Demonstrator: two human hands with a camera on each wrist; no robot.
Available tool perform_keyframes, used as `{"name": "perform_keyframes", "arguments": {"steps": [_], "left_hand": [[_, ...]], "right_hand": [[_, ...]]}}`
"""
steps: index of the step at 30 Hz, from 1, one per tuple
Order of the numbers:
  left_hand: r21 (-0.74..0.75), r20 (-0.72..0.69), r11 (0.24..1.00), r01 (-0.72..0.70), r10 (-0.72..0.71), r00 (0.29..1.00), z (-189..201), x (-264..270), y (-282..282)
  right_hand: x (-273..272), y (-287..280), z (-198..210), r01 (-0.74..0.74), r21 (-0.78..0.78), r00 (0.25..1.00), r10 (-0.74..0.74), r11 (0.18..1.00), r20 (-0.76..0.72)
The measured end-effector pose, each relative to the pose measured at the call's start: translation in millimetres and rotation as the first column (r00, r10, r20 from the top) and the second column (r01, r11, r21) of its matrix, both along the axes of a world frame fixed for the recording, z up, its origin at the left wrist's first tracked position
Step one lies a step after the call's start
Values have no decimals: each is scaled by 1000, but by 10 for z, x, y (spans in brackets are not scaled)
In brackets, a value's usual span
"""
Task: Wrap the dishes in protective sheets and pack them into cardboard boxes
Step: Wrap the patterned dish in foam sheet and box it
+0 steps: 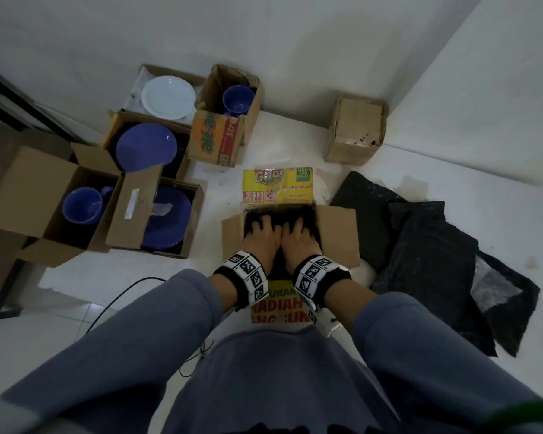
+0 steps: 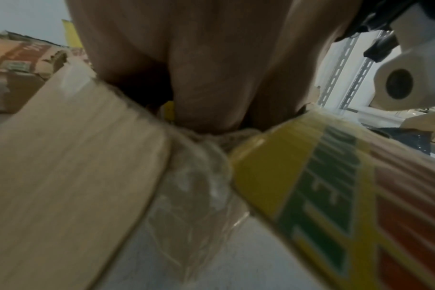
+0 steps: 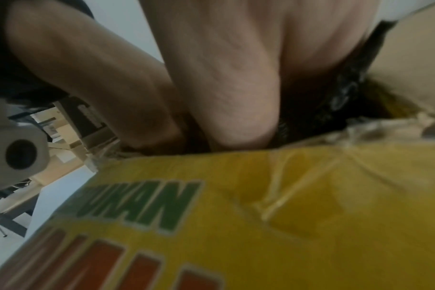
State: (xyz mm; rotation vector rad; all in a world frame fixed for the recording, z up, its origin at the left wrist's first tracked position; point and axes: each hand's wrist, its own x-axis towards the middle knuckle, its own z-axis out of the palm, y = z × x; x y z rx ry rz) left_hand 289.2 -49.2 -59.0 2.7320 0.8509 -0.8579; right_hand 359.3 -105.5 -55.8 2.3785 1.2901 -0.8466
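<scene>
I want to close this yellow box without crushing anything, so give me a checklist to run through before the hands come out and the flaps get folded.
1. Both hands in the yellow box: ok. The left hand and right hand press side by side on the black sheet inside.
2. Dish fully covered: ok as far as shown; only black sheet is visible.
3. Bundle sits below the rim: cannot tell; the hands hide it.
4. All four flaps folded out: ok.
5. Spare black sheets within reach on the right: ok.
6. Dishes left to wrap: not ok; the white plate and blue mug lie bare in other boxes.
</scene>
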Motion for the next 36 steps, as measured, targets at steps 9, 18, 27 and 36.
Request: {"name": "perform_keyframes", "arguments": {"steps": [9,18,27,36], "left_hand": [[-540,258,774,-331,526,810,99,-129,142],[-717,-164,398,-572,701,694,112,-93,151],[-664,99,637,-392,594,799,177,-190,222],[106,-136,947,304,-289,948,206,-156,135]], "right_hand": [[232,14,172,182,75,940,-151,980,-306],[171,83,56,342,-86,837,-345,936,-426],[236,87,299,220,-76,894,-232,973,-383],[104,-80,219,-403,-171,871,434,899,231]]}}
